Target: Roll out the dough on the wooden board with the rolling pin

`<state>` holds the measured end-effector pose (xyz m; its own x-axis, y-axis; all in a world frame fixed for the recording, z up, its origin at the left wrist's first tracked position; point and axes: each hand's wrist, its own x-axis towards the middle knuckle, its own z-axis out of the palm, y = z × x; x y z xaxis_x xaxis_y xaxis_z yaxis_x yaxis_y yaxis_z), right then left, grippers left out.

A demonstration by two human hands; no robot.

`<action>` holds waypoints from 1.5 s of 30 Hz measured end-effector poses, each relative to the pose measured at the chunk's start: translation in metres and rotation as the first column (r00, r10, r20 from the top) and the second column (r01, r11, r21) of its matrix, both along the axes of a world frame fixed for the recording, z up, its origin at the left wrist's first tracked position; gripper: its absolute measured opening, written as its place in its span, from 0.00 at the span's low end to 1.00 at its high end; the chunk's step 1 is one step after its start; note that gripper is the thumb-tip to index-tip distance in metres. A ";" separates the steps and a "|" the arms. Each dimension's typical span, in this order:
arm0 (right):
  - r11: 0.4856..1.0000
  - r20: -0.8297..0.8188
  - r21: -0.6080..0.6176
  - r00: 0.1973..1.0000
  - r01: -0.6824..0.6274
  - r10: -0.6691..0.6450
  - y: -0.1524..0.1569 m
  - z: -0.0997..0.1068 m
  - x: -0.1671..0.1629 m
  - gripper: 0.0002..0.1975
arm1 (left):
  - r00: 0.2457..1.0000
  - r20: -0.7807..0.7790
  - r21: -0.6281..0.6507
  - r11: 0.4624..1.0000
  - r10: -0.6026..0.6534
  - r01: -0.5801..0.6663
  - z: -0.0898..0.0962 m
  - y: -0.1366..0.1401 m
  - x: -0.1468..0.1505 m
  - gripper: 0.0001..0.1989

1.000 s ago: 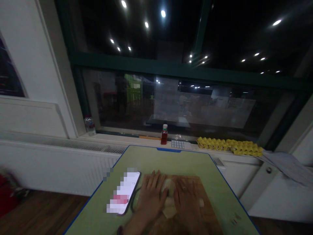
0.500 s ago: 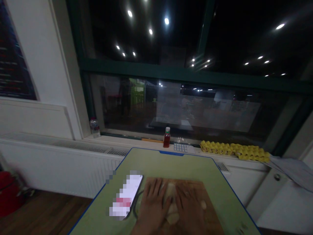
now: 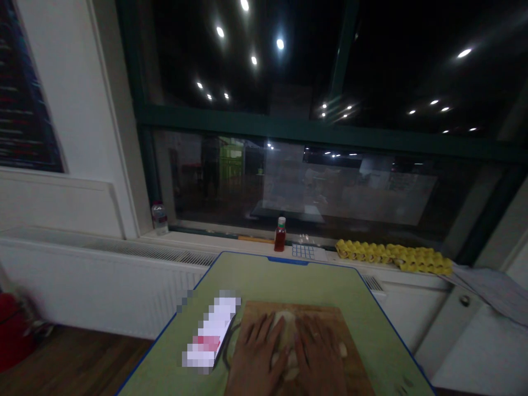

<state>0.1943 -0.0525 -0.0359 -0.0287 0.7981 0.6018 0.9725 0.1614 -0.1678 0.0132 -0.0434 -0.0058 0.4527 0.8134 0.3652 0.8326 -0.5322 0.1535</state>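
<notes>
A pale lump of dough (image 3: pixel 290 320) lies on a wooden cutting board (image 3: pixel 348 330) at the bottom centre. My left hand (image 3: pixel 258 349) rests flat over its left side, fingers stretched away from me and slightly spread. On the other side, my right hand (image 3: pixel 319 346) presses down likewise, palm down with fingers extended. Part of the dough shows between the two hands; the rest is hidden under them. A small pale piece (image 3: pixel 343 350), perhaps dough, sits on the board just right of my right hand.
The board stands on a light green table (image 3: pixel 256 275) with a blue edge. A phone (image 3: pixel 218 324) lies left of the board. On the windowsill behind are a red-brown bottle (image 3: pixel 280 236), yellow egg trays (image 3: pixel 391 257), and a clear bottle (image 3: pixel 159 217). A radiator (image 3: pixel 103 280) runs along the left.
Both hands have drawn back slightly toward me over the dough, so more of the board's far edge shows. The view has tilted a little.
</notes>
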 end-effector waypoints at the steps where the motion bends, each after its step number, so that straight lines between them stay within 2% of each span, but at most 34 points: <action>1: 0.998 -0.001 0.056 1.000 0.005 -0.005 -0.003 -0.003 0.000 0.20 | 1.000 0.008 0.022 1.000 -0.012 0.012 -0.002 -0.001 -0.001 0.25; 3: 0.989 -0.001 0.145 1.000 0.012 -0.012 -0.008 -0.009 0.000 0.21 | 0.999 0.025 0.064 0.998 -0.030 0.029 -0.003 -0.002 -0.003 0.25; 5: 0.983 0.027 0.183 0.999 0.016 -0.022 -0.014 -0.018 0.003 0.21 | 0.998 0.036 0.095 0.994 -0.049 0.045 -0.004 -0.004 -0.004 0.26; 10: 0.983 0.136 0.171 0.987 0.066 -0.090 -0.028 -0.045 0.019 0.19 | 0.996 0.036 0.124 0.989 -0.082 0.077 -0.004 -0.010 -0.004 0.26; 13: 0.981 0.160 0.195 0.986 0.013 -0.045 -0.031 -0.051 0.034 0.22 | 0.994 0.039 0.165 0.982 -0.100 0.092 -0.004 -0.013 -0.006 0.27; 17: 0.974 0.230 0.175 0.968 -0.147 0.105 -0.028 -0.042 0.062 0.26 | 0.986 0.032 0.239 0.959 -0.162 0.150 -0.005 -0.012 -0.012 0.32; 22: 0.972 0.319 0.098 0.932 -0.213 0.172 -0.028 -0.029 0.081 0.18 | 0.978 0.005 0.287 0.937 -0.209 0.199 -0.003 -0.011 -0.018 0.35; 26: 0.985 0.302 0.016 0.940 -0.174 0.161 -0.031 -0.022 0.078 0.17 | 0.985 0.032 0.335 0.931 -0.168 0.148 -0.003 -0.016 -0.019 0.32; 29: 0.995 0.148 -0.084 0.987 -0.053 0.065 -0.031 -0.009 0.079 0.15 | 0.990 0.124 0.357 0.934 -0.071 0.022 -0.005 -0.021 -0.018 0.30; 32: 0.969 -0.078 -0.245 0.995 0.033 -0.054 -0.030 0.008 0.083 0.18 | 0.979 0.201 0.302 0.950 0.018 -0.079 -0.012 -0.021 -0.015 0.30; 35: 0.922 -0.218 -0.374 0.957 0.100 -0.192 -0.029 0.018 0.087 0.21 | 0.971 0.219 0.209 0.967 0.098 -0.145 -0.021 -0.016 -0.010 0.32; 39: 0.894 -0.286 -0.431 0.922 0.119 -0.261 -0.031 0.020 0.086 0.19 | 0.983 0.120 0.040 0.988 0.142 -0.147 -0.025 -0.011 -0.005 0.36; 45: 0.879 -0.251 -0.460 0.932 0.123 -0.261 -0.034 0.028 0.081 0.17 | 0.997 -0.014 -0.129 0.988 0.078 -0.079 -0.006 -0.013 0.008 0.38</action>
<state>0.2751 -0.0866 -0.0080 0.2765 0.9488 0.1528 0.8690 -0.1790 -0.4614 0.0217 -0.0563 -0.0116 0.3883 0.8868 0.2508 0.8728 -0.4412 0.2088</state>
